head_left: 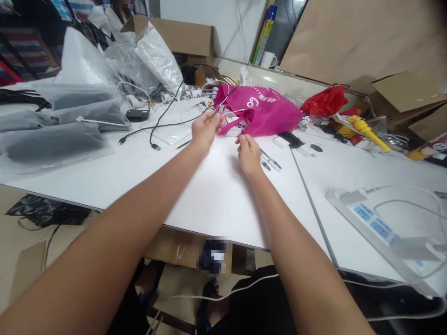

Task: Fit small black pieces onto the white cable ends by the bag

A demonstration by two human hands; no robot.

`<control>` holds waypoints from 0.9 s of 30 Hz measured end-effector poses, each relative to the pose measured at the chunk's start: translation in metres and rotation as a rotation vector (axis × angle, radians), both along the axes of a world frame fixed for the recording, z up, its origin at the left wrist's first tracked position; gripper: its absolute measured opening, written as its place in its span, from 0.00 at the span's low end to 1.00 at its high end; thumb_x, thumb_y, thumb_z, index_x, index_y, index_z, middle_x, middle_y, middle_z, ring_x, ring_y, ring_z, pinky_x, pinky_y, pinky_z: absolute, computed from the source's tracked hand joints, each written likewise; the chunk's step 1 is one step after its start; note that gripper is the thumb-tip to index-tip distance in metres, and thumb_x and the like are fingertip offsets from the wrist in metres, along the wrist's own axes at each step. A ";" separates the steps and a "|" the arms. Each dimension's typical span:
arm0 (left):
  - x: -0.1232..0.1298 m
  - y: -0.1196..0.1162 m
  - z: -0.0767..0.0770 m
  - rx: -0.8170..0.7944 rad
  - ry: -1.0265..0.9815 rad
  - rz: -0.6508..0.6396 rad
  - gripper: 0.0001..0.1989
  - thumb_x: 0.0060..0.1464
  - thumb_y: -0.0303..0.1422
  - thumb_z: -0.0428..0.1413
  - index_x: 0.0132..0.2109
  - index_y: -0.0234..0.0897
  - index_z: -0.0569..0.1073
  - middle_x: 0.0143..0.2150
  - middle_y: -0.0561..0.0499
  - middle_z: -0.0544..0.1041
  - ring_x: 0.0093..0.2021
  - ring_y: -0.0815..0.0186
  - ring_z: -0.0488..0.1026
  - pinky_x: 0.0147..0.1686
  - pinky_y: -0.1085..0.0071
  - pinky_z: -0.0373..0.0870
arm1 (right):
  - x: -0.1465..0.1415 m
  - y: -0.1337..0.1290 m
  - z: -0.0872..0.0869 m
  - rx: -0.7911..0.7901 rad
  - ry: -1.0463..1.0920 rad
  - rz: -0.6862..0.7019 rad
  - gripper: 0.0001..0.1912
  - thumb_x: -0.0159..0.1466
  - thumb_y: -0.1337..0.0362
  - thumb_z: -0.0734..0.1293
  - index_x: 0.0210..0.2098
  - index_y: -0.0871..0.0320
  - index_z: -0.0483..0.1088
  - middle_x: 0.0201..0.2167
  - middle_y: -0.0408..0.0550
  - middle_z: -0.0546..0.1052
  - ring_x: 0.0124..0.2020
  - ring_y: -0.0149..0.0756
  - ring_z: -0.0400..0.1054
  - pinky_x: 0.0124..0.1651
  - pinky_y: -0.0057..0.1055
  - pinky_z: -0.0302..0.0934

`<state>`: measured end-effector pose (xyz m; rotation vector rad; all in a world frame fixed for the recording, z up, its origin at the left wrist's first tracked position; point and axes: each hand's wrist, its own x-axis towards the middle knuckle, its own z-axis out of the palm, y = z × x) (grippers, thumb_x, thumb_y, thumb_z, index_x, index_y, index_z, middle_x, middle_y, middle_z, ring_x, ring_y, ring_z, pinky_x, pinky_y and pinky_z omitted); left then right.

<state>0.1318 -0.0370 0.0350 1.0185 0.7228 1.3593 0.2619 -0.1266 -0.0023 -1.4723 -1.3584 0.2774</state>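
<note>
My left hand (205, 129) is pinched shut on a thin cable (228, 113) at the mouth of the pink bag (265, 114), far across the white table (216, 190) — the cable runs right along the bag's edge. My right hand (247, 151) rests just in front of the bag, fingers curled closed around a small dark cable end (242, 131), with a pen (269, 159) lying beside it.
</note>
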 end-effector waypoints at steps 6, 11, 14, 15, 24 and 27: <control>0.010 -0.014 -0.021 -0.117 -0.184 -0.107 0.04 0.69 0.33 0.61 0.44 0.38 0.79 0.50 0.47 0.84 0.46 0.66 0.78 0.46 0.70 0.75 | -0.006 -0.011 0.007 0.000 -0.102 -0.045 0.24 0.73 0.42 0.56 0.33 0.51 0.67 0.27 0.46 0.72 0.34 0.41 0.67 0.42 0.37 0.59; -0.006 -0.004 -0.017 -0.152 -0.292 -0.126 0.05 0.71 0.31 0.58 0.43 0.37 0.77 0.49 0.50 0.84 0.43 0.71 0.77 0.47 0.73 0.75 | -0.011 -0.014 0.007 -0.040 -0.175 -0.005 0.22 0.73 0.43 0.57 0.32 0.51 0.68 0.27 0.47 0.73 0.33 0.43 0.66 0.40 0.37 0.56; -0.008 -0.002 -0.013 -0.163 -0.307 -0.123 0.06 0.72 0.31 0.57 0.43 0.36 0.77 0.50 0.49 0.83 0.42 0.72 0.77 0.47 0.75 0.75 | -0.012 -0.015 0.007 -0.051 -0.212 0.008 0.21 0.74 0.46 0.58 0.32 0.51 0.68 0.27 0.46 0.72 0.33 0.43 0.66 0.40 0.37 0.56; -0.007 -0.002 -0.013 -0.163 -0.308 -0.128 0.06 0.72 0.31 0.58 0.43 0.36 0.76 0.49 0.49 0.83 0.42 0.72 0.77 0.46 0.75 0.75 | -0.012 -0.015 0.007 -0.056 -0.221 0.010 0.20 0.74 0.47 0.58 0.33 0.51 0.69 0.27 0.46 0.72 0.32 0.43 0.66 0.40 0.37 0.56; 0.001 -0.008 -0.013 -0.153 -0.331 -0.191 0.02 0.69 0.31 0.61 0.45 0.37 0.77 0.50 0.46 0.83 0.46 0.66 0.79 0.48 0.69 0.78 | -0.011 -0.014 0.005 -0.062 -0.243 0.013 0.19 0.75 0.50 0.58 0.33 0.52 0.69 0.29 0.48 0.75 0.35 0.44 0.68 0.42 0.38 0.57; 0.001 -0.010 -0.011 -0.189 -0.342 -0.178 0.03 0.69 0.31 0.62 0.47 0.36 0.77 0.52 0.46 0.83 0.54 0.61 0.80 0.50 0.67 0.79 | -0.011 -0.014 0.004 -0.065 -0.249 0.004 0.19 0.75 0.50 0.58 0.33 0.52 0.69 0.28 0.48 0.74 0.34 0.44 0.68 0.42 0.38 0.57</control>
